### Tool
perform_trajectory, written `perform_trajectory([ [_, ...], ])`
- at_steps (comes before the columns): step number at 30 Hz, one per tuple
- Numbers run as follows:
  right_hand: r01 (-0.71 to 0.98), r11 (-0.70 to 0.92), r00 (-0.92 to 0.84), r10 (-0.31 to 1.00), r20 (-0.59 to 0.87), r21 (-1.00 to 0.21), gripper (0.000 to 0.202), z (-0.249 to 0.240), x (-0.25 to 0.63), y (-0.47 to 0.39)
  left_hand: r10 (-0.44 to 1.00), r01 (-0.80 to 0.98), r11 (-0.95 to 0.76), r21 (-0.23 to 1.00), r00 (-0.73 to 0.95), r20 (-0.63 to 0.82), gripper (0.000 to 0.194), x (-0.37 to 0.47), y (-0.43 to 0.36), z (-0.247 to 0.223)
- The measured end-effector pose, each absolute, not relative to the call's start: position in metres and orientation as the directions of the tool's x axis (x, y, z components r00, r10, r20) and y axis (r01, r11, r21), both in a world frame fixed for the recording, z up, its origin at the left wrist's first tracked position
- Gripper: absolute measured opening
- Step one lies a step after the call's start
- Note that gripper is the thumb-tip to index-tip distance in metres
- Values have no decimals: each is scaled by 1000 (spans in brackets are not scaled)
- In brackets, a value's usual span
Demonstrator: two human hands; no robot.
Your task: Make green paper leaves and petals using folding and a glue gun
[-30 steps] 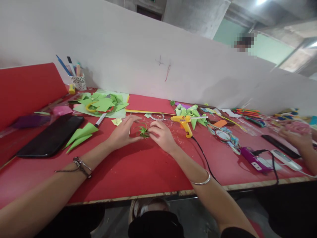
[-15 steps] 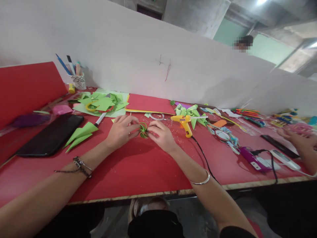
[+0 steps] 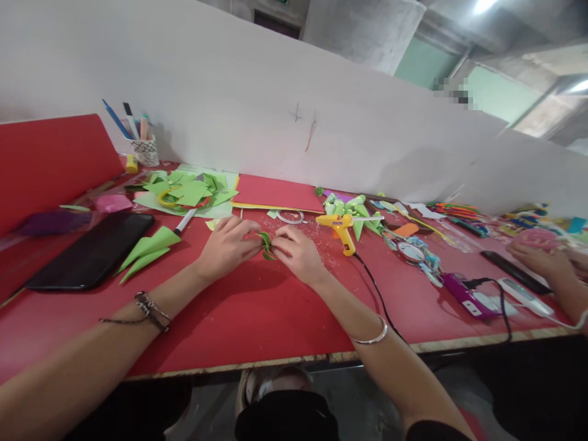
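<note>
Between my two hands is a small green curled paper piece (image 3: 266,246), its strips bent outward. My left hand (image 3: 229,245) pinches it from the left, fingers closed. From the right, the closed fingertips of my right hand (image 3: 297,252) grip it too; they hide part of it. A yellow hot glue gun (image 3: 340,229) lies just to the right of my right hand, its nozzle pointing left. Left of my left hand rest folded green paper cones (image 3: 149,248), near a white-and-black pen (image 3: 186,222).
A black phone (image 3: 92,251) lies at left. Green paper pieces (image 3: 193,188) and red sheets (image 3: 280,193) sit along the wall. At right are a purple power adapter (image 3: 468,297), a black cable (image 3: 379,291) and another person's hands (image 3: 542,260) with pink material (image 3: 537,239).
My fingers have shifted slightly on the green paper piece, and its curled strips show at a different angle. At right, the other person's hands have moved inward around the pink material.
</note>
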State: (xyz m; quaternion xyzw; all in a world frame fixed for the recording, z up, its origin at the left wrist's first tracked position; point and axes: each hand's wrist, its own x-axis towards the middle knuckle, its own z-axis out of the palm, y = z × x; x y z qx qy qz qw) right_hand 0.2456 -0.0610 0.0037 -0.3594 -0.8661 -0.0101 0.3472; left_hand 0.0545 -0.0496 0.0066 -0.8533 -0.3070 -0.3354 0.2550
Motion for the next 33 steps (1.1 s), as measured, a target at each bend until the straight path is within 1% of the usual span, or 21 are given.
perform_trajectory([
  [4, 640, 734, -487, 617, 618, -228, 18, 4, 245, -61, 378, 695, -687, -212, 591, 713, 17, 54, -48, 5],
  [7, 646, 728, -479, 620, 621, -228, 16, 4, 245, -62, 416, 697, -697, -170, 585, 696, 18, 53, -47, 4],
  [11, 633, 729, -455, 623, 637, -261, 12, 5, 245, -61, 437, 683, -722, -114, 578, 690, 16, 54, -48, 5],
  [17, 622, 736, -452, 615, 646, -265, 12, 6, 244, -61, 412, 667, -730, -147, 602, 684, 19, 56, -50, 7],
  [23, 608, 736, -453, 631, 630, -300, 8, 5, 245, -61, 429, 643, -760, -98, 609, 668, 22, 57, -47, 3],
  [26, 599, 730, -439, 644, 627, -330, 6, 5, 244, -61, 427, 638, -764, -94, 611, 666, 21, 57, -47, 3],
  [31, 592, 703, -397, 680, 617, -393, 21, 5, 244, -61, 437, 660, -746, -92, 588, 681, 18, 55, -46, 4],
  [33, 582, 700, -397, 689, 606, -415, 24, 5, 244, -60, 435, 665, -742, -82, 572, 696, 17, 54, -45, 3],
])
